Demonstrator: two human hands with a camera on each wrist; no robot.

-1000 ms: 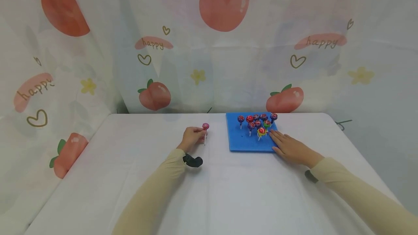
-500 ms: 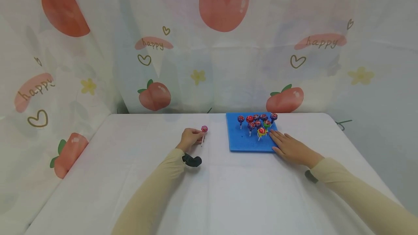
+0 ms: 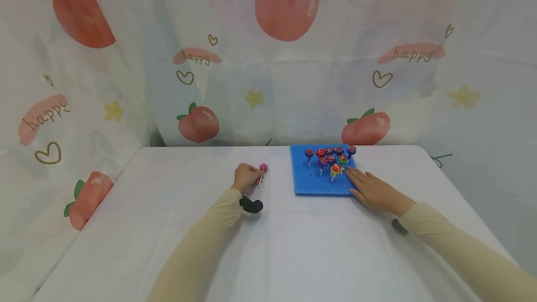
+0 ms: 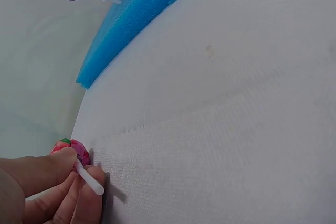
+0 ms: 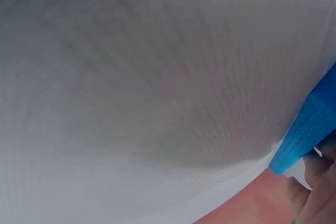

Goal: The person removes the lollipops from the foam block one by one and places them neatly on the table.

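Note:
Between thumb and fingers my left hand [image 3: 246, 178] pinches a pink-wrapped lollipop [image 3: 263, 167], left of the blue foam board [image 3: 306, 186]. Its white stick slants downward; in the left wrist view the lollipop [image 4: 81, 153] is partly covered by the thumb, the stick's free end showing. My right hand [image 3: 373, 191] rests at the board's right edge, its fingers extended on it. Several lollipops stand upright in the board by their sticks: mostly dark blue and red, plus a green lollipop [image 3: 342, 158] and a yellow lollipop [image 3: 335, 169] nearer the front.
A white cloth covers the table [image 3: 268, 246]. Behind and to the left hangs a curtain [image 3: 293, 92] printed with peaches and hearts. Each wrist carries a dark device, such as the left wrist's camera mount [image 3: 251, 206].
The lollipop in my left hand has gone from nearly upright to tilted, and its head sits slightly lower. My right hand and the board have stayed in place.

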